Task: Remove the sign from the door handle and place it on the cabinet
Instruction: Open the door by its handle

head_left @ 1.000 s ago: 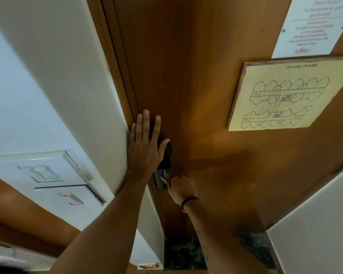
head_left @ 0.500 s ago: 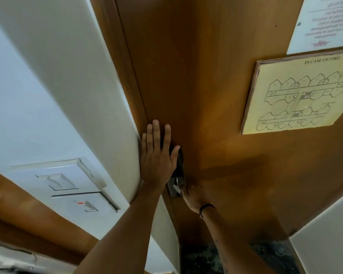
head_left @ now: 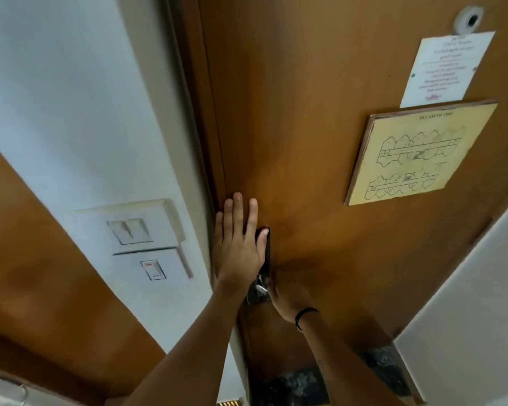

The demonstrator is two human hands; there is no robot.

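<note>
My left hand (head_left: 238, 247) lies flat with straight fingers on the left edge of the brown wooden door (head_left: 305, 127), partly covering a black lock plate (head_left: 267, 253). Just below, my right hand (head_left: 288, 297), a black band on its wrist, is closed around the metal door handle (head_left: 258, 288). Most of the handle is hidden by both hands. I cannot make out a hanging sign on the handle in this view.
A framed fire escape plan (head_left: 417, 153) and a white paper notice (head_left: 446, 68) hang on the door under a peephole (head_left: 468, 22). A white switch panel (head_left: 135, 230) sits on the left wall. Dark stone floor (head_left: 294, 385) shows below, with a white wall (head_left: 467, 332) at right.
The view has tilted up and shifted, so the notice and peephole now show. Both hands keep their places on the door edge and the handle.
</note>
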